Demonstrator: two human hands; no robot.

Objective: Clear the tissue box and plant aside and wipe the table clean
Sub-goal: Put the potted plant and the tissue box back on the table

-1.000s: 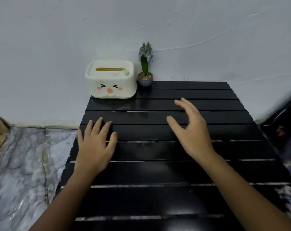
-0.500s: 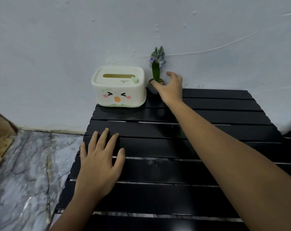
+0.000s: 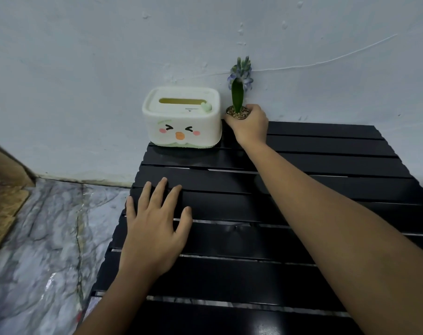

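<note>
- The small potted plant point(image 3: 238, 93), a green spike topped with pale blue-violet blossoms in a little round pot filled with brown gravel, stood at about one o'clock in my view, at the far edge of the black slatted table point(image 3: 326, 165) and right against the wall.
- The right hand point(image 3: 250, 126) was wrapped around that pot, fingers curled over its rim; the pot's body was hidden behind them, so I could not tell whether it rested on the table or was lifted.
- The cream-white, rounded plastic tissue box point(image 3: 182, 119), with a squinting cartoon face, pink cheeks and an orange beak on its front and a yellow slot in its lid, sat just beside the plant toward nine o'clock, on the table's far left corner.
- The left hand point(image 3: 154, 228) lay flat on the slats at about seven o'clock from the box, fingers straight and slightly spread, holding nothing.
- Beyond the table rose a pale, rough-plastered wall point(image 3: 84, 56); at nine o'clock lay a grey marble-patterned floor point(image 3: 41, 238).
</note>
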